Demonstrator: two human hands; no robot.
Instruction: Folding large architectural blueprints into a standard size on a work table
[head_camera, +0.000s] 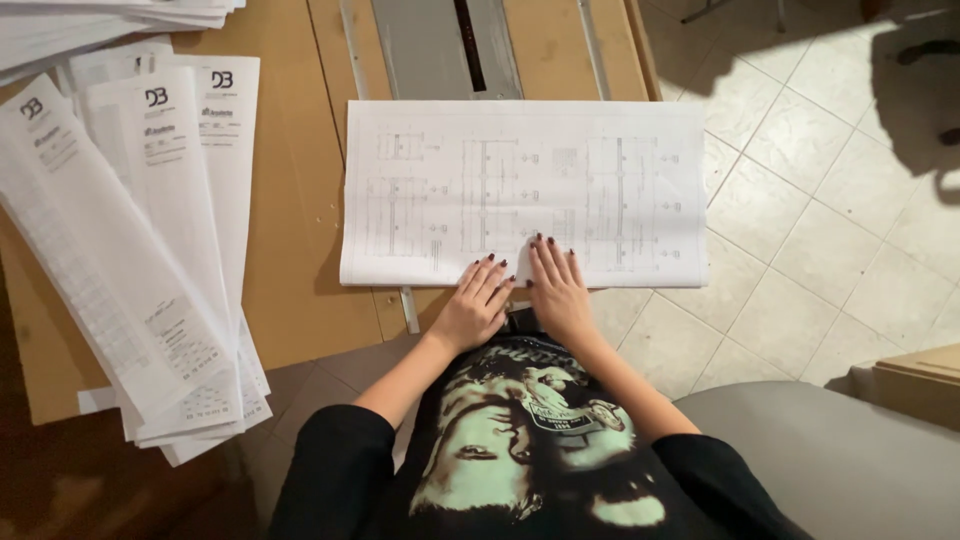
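Pressing flat, the left hand (470, 308) and right hand (558, 290), fingers spread and holding nothing, smooth the folded drawing sheet (520, 190) at its near edge on the table (290, 250); creasing likely needs firm outward strokes

A brown wooden table (300, 250) stands on a pale tiled floor (820, 230) crossed by shadows.
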